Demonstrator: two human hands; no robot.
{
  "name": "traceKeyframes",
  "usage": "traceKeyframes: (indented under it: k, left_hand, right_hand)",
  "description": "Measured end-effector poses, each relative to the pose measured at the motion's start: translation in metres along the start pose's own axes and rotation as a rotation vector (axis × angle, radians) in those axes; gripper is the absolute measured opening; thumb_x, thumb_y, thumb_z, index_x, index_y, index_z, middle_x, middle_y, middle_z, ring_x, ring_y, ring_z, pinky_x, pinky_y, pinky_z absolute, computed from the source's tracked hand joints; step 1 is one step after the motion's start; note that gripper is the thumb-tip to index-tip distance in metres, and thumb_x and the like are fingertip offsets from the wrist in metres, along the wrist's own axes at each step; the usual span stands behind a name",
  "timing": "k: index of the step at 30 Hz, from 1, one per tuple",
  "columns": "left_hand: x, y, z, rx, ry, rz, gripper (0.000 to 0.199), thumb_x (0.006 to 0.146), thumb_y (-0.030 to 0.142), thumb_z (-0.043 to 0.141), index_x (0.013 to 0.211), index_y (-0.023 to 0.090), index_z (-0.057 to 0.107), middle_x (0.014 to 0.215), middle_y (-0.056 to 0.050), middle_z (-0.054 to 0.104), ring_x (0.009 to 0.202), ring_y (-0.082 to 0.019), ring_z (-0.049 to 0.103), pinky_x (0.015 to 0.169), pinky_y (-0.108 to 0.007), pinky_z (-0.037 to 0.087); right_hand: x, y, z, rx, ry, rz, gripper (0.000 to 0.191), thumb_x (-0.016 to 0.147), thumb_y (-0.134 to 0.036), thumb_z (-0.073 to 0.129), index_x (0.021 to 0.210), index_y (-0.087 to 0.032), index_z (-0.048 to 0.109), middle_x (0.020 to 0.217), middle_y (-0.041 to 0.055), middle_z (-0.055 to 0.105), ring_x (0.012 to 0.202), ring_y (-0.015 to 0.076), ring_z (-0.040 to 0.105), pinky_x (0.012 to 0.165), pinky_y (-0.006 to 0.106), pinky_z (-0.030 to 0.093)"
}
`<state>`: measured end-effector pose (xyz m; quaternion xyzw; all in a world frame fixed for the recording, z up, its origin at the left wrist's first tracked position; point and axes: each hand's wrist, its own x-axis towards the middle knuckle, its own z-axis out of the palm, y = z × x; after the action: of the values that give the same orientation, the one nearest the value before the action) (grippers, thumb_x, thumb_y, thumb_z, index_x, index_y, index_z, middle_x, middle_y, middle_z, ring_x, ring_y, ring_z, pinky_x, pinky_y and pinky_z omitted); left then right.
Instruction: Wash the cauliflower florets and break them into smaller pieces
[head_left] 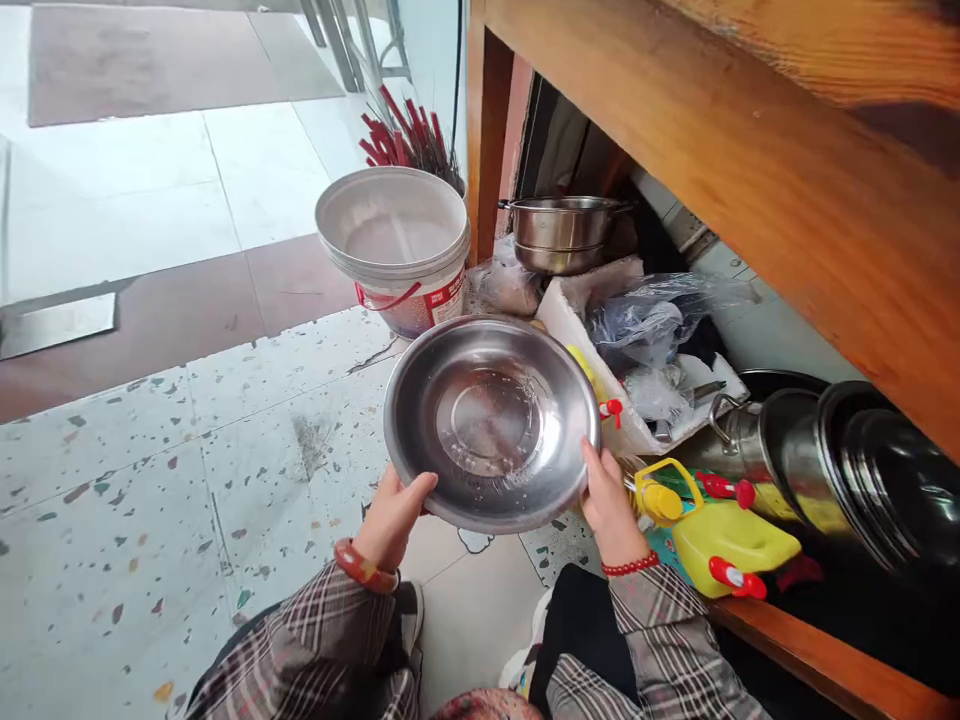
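A round stainless-steel basin (491,420) is held out in front of me, tipped so that its inside faces me; wet streaks or drops show on its bottom. My left hand (394,515) grips the lower left rim, thumb on top and fingers hidden beneath. At the right rim, my right hand (609,500) clasps the edge the same way, its thumb along the lip. Just beyond the basin stands a white plastic bucket (394,250) with a red handle. Yellow bottles (731,545) with red caps lie close to my right hand.
A wooden table (697,170) slants across the upper right. Beneath it are a steel pot (562,230), a white foam box (585,350) with plastic bags, and stacked pots and lids (847,470). Red-tipped sticks (409,135) stand behind the bucket. Speckled tile floor (150,520) spreads left.
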<state>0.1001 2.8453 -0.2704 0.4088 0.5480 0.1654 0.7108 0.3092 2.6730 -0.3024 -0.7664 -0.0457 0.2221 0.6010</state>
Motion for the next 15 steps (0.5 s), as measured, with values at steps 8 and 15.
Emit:
traceKeyframes:
  k: [8, 15]
  left_hand:
    - [-0.031, -0.023, -0.034, -0.066, 0.17, -0.068, 0.03, 0.064, 0.02, 0.068, 0.093, 0.02, 0.062, 0.085, -0.002, 0.069, 0.086, -0.02, 0.065, 0.073, -0.027, 0.052]
    - [-0.046, -0.052, -0.041, -0.175, 0.357, -0.172, 0.014, 0.073, 0.023, 0.06, 0.086, 0.019, 0.06, 0.075, -0.002, 0.068, 0.076, -0.02, 0.066, 0.074, -0.032, 0.054]
  right_hand:
    - [-0.044, 0.021, 0.009, 0.168, -0.043, 0.452, 0.05, 0.062, -0.035, 0.075, 0.106, -0.018, 0.061, 0.087, 0.0034, 0.073, 0.078, 0.0211, 0.07, 0.068, 0.03, 0.056]
    - [-0.098, 0.035, 0.02, 0.104, 0.015, 0.488, 0.044, 0.064, -0.035, 0.066, 0.105, -0.019, 0.059, 0.088, 0.0026, 0.071, 0.082, 0.021, 0.068, 0.073, 0.031, 0.055]
